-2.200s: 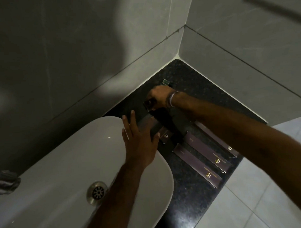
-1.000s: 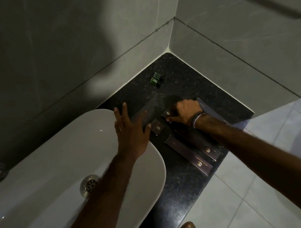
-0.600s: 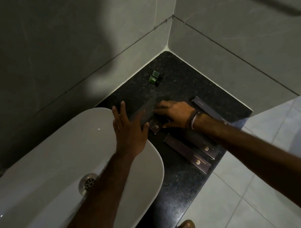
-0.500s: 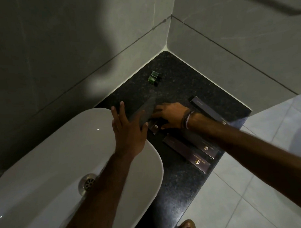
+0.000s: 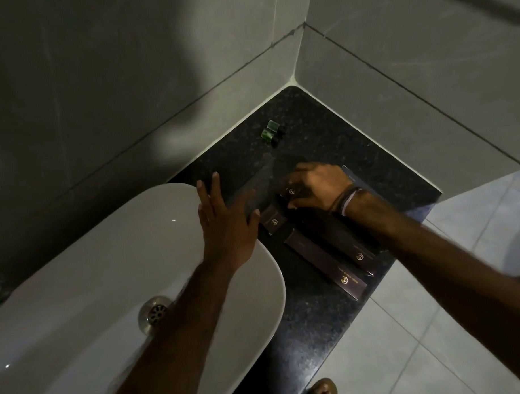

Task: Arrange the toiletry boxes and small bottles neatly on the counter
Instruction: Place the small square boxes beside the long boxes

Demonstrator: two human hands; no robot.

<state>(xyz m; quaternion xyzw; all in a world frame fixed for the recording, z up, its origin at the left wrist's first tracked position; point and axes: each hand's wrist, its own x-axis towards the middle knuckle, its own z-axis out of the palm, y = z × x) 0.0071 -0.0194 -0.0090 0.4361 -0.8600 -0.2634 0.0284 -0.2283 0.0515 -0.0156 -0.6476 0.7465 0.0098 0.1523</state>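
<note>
On the black speckled counter, my right hand closes its fingers around a small dark box with a gold logo. A second small dark box lies just in front of it. Two long dark boxes lie side by side near the counter's front edge; a third long box pokes out behind my right wrist. Two small green bottles stand close together near the back corner. My left hand rests flat, fingers apart, on the white basin's rim.
The white basin with its metal drain fills the lower left. Grey tiled walls meet at the corner behind the counter. The tiled floor lies to the right, and a sandalled foot shows at the bottom edge.
My right hand left the bottles at the back, came forward to the small boxes, and now grips the rear one. My left hand has stayed on the basin rim.
</note>
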